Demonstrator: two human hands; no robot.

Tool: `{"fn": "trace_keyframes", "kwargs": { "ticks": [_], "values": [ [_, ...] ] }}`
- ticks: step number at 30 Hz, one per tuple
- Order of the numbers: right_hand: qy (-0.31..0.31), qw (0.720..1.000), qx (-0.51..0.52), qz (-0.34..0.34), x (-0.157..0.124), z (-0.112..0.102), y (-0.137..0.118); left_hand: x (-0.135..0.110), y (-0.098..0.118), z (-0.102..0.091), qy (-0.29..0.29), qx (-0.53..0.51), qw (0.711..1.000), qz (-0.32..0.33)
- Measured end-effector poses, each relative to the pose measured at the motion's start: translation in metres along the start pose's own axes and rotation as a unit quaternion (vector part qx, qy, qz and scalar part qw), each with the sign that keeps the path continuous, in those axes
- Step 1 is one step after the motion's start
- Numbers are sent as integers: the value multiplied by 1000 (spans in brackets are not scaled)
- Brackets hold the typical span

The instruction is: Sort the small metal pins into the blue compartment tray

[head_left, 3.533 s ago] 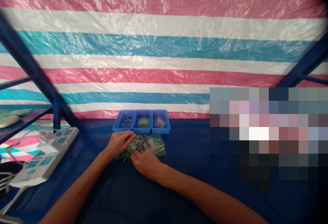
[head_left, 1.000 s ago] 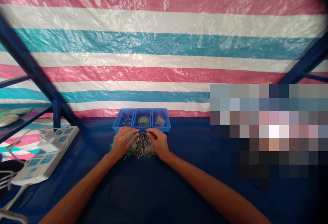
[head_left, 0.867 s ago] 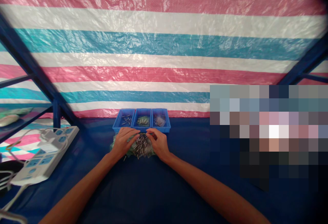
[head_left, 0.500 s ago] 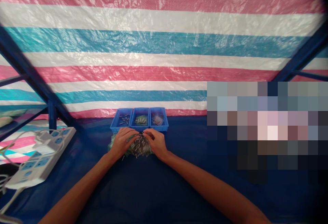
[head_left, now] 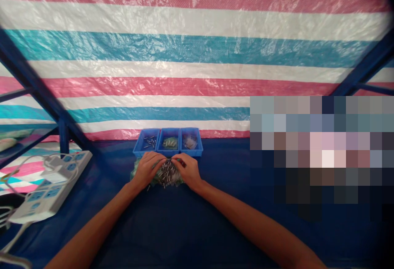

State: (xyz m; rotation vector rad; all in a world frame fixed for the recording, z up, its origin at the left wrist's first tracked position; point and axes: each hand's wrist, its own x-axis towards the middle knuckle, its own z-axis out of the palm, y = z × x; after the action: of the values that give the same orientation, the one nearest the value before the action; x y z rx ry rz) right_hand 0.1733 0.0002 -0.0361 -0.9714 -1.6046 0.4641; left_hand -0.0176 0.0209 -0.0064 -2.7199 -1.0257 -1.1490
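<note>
A heap of small metal pins (head_left: 168,172) lies mixed with greenish plastic pieces on the blue table cover. My left hand (head_left: 147,169) rests on the heap's left side, fingers curled over it. My right hand (head_left: 188,171) cups the right side, its fingertips meeting the left hand's at the top of the heap. Whether either hand pinches a single pin is too small to tell. Just behind stand three small blue trays (head_left: 168,151): the left one holds loose pins, the middle one greenish pieces, the right one pale pieces.
A white power strip (head_left: 51,187) with cables lies at the left on the blue cover. A dark blue metal frame (head_left: 63,131) rises at the left, and a striped tarp (head_left: 197,55) hangs behind the trays. A blurred-out patch covers the right.
My right hand moved from the near side of the heap to its right side. Both hands drew the spread heap into a tighter pile in front of the trays.
</note>
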Motion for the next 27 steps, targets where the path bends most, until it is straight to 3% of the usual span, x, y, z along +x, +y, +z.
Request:
{"fn": "trace_keyframes", "kwargs": {
  "ticks": [14, 27],
  "values": [
    [2, 1000, -8, -19, 3, -2, -6, -1, 2, 2, 28, -25, 999, -12],
    [-1, 1000, 10, -15, 0, -1, -4, -4, 0, 1, 1, -27, 999, -18]
  ]
}}
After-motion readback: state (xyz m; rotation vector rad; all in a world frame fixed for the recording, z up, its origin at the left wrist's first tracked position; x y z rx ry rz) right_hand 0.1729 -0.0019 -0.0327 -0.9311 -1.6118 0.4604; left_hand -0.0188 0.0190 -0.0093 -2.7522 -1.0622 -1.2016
